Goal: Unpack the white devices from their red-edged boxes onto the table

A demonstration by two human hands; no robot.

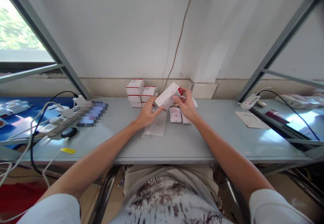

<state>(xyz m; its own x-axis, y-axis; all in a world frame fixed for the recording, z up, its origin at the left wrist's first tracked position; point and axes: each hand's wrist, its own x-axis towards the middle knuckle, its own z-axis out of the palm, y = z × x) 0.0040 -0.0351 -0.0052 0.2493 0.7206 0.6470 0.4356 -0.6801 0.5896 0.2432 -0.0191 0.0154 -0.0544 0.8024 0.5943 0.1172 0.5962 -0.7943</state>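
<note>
A white box with red ends (167, 95) is tilted above the middle of the desk, between my two hands. My left hand (149, 113) grips its lower left end, fingers closed on it. At its upper right end, my right hand (186, 105) holds it with bent fingers. Beneath my right hand lie white rounded devices (175, 115), partly covered by it. A clear plastic bag (155, 127) lies flat just below my left hand. Stacked white and red boxes (135, 88) stand behind my left hand.
On the left are a phone (92, 114), a power strip (54, 124), a black round object (69, 132) and loose cables. A paper sheet (251, 120) lies at the right. Metal posts frame the grey desk (177, 149).
</note>
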